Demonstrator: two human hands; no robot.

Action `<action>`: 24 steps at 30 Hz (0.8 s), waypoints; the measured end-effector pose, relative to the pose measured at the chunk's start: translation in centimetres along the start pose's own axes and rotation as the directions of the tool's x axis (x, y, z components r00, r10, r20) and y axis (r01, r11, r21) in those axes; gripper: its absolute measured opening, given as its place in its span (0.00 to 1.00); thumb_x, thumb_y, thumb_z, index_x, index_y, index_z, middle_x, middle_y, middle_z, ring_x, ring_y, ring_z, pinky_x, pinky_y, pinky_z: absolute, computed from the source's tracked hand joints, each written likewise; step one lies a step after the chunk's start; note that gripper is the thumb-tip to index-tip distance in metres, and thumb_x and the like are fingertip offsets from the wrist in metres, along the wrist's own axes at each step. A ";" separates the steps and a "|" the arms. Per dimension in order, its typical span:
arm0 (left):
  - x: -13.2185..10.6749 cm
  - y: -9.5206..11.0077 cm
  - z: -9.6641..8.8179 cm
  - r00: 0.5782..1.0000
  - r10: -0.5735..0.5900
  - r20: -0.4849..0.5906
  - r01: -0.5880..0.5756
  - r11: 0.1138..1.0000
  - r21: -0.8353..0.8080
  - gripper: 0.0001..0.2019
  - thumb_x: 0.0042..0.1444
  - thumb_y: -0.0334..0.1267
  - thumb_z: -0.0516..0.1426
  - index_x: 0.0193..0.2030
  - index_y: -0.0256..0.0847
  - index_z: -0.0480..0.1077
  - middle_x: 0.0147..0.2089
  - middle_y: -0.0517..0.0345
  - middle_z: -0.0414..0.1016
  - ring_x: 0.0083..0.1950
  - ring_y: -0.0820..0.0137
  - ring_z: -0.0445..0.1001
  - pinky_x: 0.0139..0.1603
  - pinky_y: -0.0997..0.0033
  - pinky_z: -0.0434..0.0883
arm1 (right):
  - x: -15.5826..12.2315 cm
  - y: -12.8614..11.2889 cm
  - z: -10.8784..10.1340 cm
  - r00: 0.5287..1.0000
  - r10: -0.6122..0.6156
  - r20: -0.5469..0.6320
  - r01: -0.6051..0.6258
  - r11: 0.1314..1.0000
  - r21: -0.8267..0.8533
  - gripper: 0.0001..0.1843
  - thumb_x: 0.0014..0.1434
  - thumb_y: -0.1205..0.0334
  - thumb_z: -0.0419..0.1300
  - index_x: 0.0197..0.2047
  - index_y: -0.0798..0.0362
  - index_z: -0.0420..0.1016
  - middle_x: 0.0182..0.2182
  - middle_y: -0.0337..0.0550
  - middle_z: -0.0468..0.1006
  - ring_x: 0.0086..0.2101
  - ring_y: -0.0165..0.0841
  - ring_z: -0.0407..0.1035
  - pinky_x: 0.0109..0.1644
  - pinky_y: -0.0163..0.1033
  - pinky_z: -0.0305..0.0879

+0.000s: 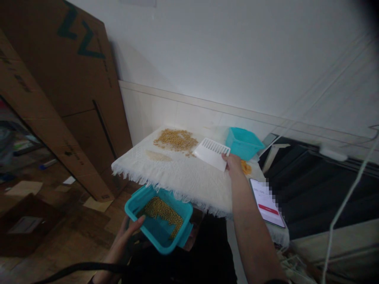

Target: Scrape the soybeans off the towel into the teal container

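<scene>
My left hand (pixel 133 228) grips the near-left rim of a turquoise plastic basket (pixel 160 245), thumb over the edge, just below the table's fringed front. Inside it lie many round yellowish beans (pixel 166 211), likely soybeans. In my right hand (pixel 232 161) is a flat white plastic scraper (pixel 210 157) with a row of slots along its far side; my thumb presses on its right corner. The scraper rests low over the cloth, its left edge close to a spread heap of beans (pixel 177 139). A pale patch of finer grains (pixel 158 156) lies nearer the front.
A second turquoise basket (pixel 244 144) stands at the table's back right, by the wall. Something yellow (pixel 245 167) and a lit phone (pixel 268 205) lie on the white fringed cloth (pixel 189 177). Tall cardboard boxes (pixel 68 79) stand at the left; a white cable (pixel 346 209) hangs at the right.
</scene>
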State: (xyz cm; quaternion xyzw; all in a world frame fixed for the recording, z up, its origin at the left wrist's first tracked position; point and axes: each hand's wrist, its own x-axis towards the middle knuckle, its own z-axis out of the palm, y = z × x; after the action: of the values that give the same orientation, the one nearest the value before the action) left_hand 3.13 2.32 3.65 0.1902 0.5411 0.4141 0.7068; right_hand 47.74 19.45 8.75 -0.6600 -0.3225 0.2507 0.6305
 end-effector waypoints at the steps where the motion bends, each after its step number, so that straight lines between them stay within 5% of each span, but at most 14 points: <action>1: 0.0 0.0 0.0 1.000 0.004 -0.005 -0.004 1.000 0.001 0.53 0.46 0.48 0.75 0.76 0.59 0.53 0.56 0.43 0.83 0.49 0.46 0.86 0.49 0.44 0.82 | -0.2 -0.2 0.1 1.000 0.026 0.001 -0.026 1.000 0.012 0.07 0.44 0.66 0.69 0.28 0.50 0.75 0.25 0.40 0.81 0.30 0.39 0.77 0.30 0.40 0.74; 11: -0.6 0.2 0.5 1.000 0.014 0.002 -0.014 1.000 0.024 0.51 0.47 0.50 0.74 0.75 0.59 0.55 0.62 0.40 0.78 0.52 0.45 0.85 0.50 0.42 0.81 | -1.4 -1.1 0.4 0.987 0.150 0.062 -0.154 0.985 0.075 0.09 0.44 0.67 0.72 0.29 0.52 0.77 0.25 0.41 0.82 0.27 0.38 0.77 0.28 0.39 0.75; 24: -0.4 0.0 0.5 1.000 0.021 -0.008 -0.021 0.999 0.034 0.49 0.48 0.48 0.74 0.74 0.59 0.56 0.62 0.40 0.78 0.50 0.46 0.86 0.49 0.43 0.81 | -1.8 -1.4 0.3 0.987 0.140 0.084 -0.147 0.986 0.076 0.09 0.45 0.66 0.73 0.30 0.52 0.79 0.26 0.43 0.83 0.28 0.39 0.79 0.29 0.39 0.76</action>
State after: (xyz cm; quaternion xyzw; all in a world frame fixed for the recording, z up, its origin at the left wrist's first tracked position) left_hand 3.51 2.11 4.09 0.2059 0.5491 0.4131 0.6968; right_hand 46.15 18.33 9.98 -0.6448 -0.2881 0.3341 0.6242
